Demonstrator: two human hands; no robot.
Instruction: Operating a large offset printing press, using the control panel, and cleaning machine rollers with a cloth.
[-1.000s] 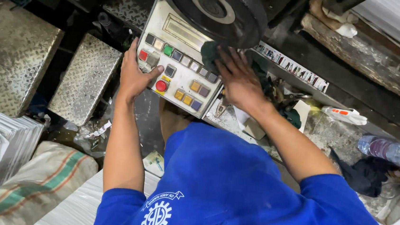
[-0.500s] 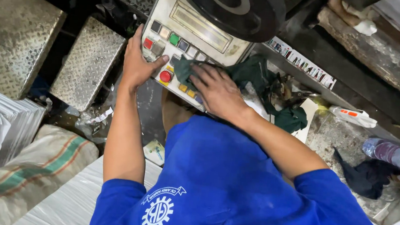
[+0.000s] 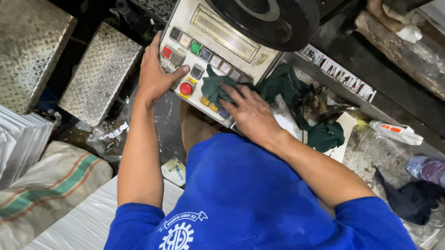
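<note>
One control panel [image 3: 207, 50], two hands, one green cloth [image 3: 217, 87], one plastic bottle [image 3: 440, 176], two checker-plate steps.
</note>
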